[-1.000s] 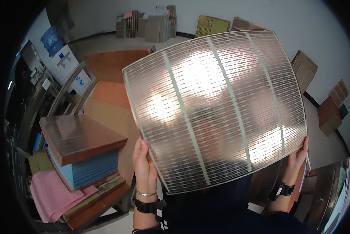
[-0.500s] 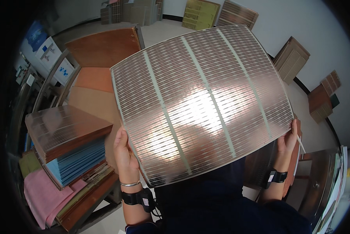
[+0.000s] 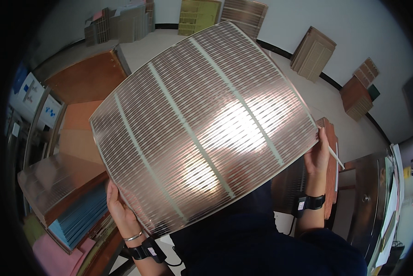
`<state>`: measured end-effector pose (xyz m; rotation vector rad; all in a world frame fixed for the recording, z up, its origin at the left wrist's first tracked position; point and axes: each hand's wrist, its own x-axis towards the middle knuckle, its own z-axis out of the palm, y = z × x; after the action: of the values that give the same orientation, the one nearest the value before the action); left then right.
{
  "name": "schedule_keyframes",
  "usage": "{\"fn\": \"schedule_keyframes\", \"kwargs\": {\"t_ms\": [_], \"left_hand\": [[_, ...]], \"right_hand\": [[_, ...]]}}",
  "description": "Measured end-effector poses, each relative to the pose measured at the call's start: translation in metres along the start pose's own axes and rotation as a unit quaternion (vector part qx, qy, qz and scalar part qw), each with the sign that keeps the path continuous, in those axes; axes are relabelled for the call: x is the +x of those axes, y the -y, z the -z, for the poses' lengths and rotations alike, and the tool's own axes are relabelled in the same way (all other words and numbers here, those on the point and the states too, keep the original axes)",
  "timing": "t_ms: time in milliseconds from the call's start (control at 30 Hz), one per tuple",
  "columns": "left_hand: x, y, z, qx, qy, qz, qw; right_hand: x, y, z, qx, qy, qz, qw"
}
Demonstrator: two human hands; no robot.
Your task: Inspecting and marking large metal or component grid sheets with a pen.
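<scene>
A large, shiny copper-coloured circuit board panel (image 3: 169,152) with fine rows of pattern and several pale stripes spans the middle of the view, tilted and raised before me. My left hand (image 3: 120,209) grips its lower left edge, fingers partly hidden behind the panel. Its right corner sits in my right hand (image 3: 318,154), thumb along the edge. A thin white pen-like stick (image 3: 337,158) pokes out beside that hand. Bright light glares off the panel's face.
At left, a stack of copper panels (image 3: 54,184) rests over blue sheets (image 3: 84,216), near a pink cloth (image 3: 54,257). Brown panels (image 3: 313,53) and a yellow-green panel (image 3: 198,17) lean along the wall. A dark cabinet (image 3: 365,202) stands at right.
The panel and both my hands have shifted left in view, and the panel has tilted more steeply. The room behind has moved left as well. Both hands keep their hold.
</scene>
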<state>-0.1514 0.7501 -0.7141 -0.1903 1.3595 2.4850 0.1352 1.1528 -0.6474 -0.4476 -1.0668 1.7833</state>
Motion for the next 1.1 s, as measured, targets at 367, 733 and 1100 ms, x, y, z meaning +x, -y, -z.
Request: {"fn": "schedule_keyframes", "kwargs": {"t_ms": [367, 733, 1100], "left_hand": [[0.000, 0.002, 0.005, 0.043, -0.018, 0.005, 0.999], [0.004, 0.011, 0.019, 0.081, -0.083, -0.061, 0.991], [-0.003, 0.009, 0.020, 0.084, -0.151, -0.136, 0.975]], "right_hand": [[-0.004, 0.004, -0.010, -0.080, 0.005, 0.002, 0.997], [-0.008, 0.012, 0.006, -0.152, 0.066, -0.068, 0.984], [-0.015, 0.022, 0.011, -0.336, 0.165, -0.108, 0.921]]}}
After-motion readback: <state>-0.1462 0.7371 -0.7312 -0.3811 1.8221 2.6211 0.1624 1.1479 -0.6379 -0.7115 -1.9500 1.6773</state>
